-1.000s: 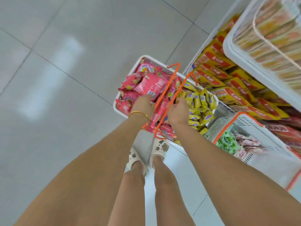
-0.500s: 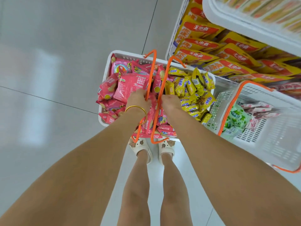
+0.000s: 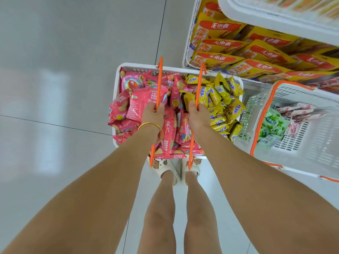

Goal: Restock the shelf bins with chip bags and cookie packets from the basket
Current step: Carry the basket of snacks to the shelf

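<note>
White plastic basket (image 3: 117, 85) of pink chip bags (image 3: 145, 99), yellow cookie packets (image 3: 220, 99), swung beside white shelf bin (image 3: 185, 57) for unloading, orange handles (image 3: 159, 83) gripped in left hand (image 3: 153, 114), right hand (image 3: 198, 115).

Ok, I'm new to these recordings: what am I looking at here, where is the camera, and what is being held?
There is no machine here. A person works with bare hands, and the single picture comes from a camera worn on the head. It looks down past both arms to the shoes and the tiled floor.

The left hand, with a gold bangle at the wrist, curls round the left orange handle. The right hand has its grip on the right orange handle.

Both handles belong to a white basket. It is filled with pink chip bags on its left side and yellow cookie packets on its right.

To the right sits a second basket with an orange rim, holding green packets. Beyond it is a shelf bin of yellow-and-red packs.
</note>
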Tool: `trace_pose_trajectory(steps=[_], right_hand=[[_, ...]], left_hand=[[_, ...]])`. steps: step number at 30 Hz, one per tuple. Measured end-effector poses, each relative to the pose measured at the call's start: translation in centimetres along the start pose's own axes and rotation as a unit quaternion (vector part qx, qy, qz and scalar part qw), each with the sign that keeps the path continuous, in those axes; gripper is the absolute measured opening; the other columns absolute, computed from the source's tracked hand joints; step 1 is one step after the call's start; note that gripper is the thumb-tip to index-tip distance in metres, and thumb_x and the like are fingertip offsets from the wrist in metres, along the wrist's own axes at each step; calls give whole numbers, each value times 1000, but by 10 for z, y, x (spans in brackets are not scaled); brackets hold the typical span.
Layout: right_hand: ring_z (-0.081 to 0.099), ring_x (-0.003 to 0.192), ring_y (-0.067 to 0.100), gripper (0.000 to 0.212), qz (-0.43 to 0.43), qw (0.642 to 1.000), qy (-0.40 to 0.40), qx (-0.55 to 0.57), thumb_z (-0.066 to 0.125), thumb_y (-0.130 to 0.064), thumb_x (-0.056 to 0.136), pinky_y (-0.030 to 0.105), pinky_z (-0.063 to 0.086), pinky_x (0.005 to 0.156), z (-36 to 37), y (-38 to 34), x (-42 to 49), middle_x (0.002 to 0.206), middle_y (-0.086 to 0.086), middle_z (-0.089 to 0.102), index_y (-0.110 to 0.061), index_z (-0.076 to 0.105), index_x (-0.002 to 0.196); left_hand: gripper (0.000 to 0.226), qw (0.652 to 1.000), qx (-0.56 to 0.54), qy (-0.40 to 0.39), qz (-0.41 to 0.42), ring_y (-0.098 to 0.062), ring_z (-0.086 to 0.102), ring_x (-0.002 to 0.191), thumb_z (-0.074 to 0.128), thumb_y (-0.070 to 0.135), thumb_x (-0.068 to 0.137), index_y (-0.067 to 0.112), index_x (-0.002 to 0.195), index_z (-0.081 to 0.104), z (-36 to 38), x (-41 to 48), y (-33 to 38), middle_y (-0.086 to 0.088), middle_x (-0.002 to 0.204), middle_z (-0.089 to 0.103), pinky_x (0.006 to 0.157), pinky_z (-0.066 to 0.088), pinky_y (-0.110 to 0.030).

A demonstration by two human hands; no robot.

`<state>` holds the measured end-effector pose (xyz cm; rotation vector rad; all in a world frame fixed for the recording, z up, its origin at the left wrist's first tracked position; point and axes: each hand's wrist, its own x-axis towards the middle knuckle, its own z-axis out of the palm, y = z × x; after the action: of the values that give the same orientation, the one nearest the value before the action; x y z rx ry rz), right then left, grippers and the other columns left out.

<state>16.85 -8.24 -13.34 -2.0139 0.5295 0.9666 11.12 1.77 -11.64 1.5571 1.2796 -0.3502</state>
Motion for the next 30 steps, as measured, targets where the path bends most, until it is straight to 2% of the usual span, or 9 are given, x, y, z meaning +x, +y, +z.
trace_pose_trajectory(steps=[3,5,7,11,16,21,25,27,30], right_hand=[[42,75,18,34,-17,1000,5,-4,35,-38,101,29,33,67,-7,1,-2,86,0,45,-10,48,113],[43,87,22,43,-26,999,5,-28,32,-36,102,30,33,74,-11,1,-3,97,5,46,-2,47,123],[44,88,23,44,-38,998,1,-43,31,-35,103,31,34,75,-13,1,-6,97,6,47,1,47,122],[44,86,23,43,-46,997,-4,-66,31,-34,103,31,34,73,-17,1,-15,95,6,48,1,48,120],[40,74,23,41,-48,995,-11,-91,29,-32,103,31,31,67,-12,-1,-33,69,-2,39,3,48,114],[42,77,24,38,-66,989,-31,-128,28,-32,104,31,29,66,8,-6,-57,69,-5,37,0,47,111],[41,68,22,27,-88,983,-62,-150,28,-31,104,30,28,64,26,-10,-78,69,-4,37,-7,39,97],[43,72,23,31,-102,977,-79,-170,27,-31,104,30,29,64,36,-15,-90,70,-4,38,-5,44,103],[44,77,24,38,-124,966,-93,-207,27,-31,104,31,29,66,54,-29,-110,72,-3,40,0,48,113]], left_hand=[[34,998,-49,34,-10,-9,27,56,41,21,100,17,67,33,5,-7,0,2,64,30,41,30,-9],[29,996,-77,40,-19,-9,28,56,41,21,100,15,72,37,10,-12,1,2,64,30,40,29,-8],[24,995,-92,44,-23,-9,28,56,41,22,100,11,79,41,15,-20,3,2,65,30,40,29,-8],[32,993,-97,57,-26,-10,27,54,41,21,100,18,69,35,13,-33,3,2,63,30,40,29,-9],[21,991,-101,83,-25,-11,30,56,42,23,100,9,84,43,-2,-45,-2,2,64,32,50,29,-19],[28,985,-127,110,-45,-12,30,54,43,23,99,18,72,38,-23,-50,-21,1,63,33,51,28,-25],[20,977,-154,133,-64,-12,31,55,42,24,100,12,85,43,-46,-60,-36,1,65,35,51,29,-23],[19,972,-165,146,-78,-12,32,57,42,24,100,11,87,45,-60,-66,-40,1,67,36,52,30,-23],[25,965,-185,160,-99,-11,33,58,40,24,101,20,77,42,-87,-75,-44,2,69,36,53,31,-21]])
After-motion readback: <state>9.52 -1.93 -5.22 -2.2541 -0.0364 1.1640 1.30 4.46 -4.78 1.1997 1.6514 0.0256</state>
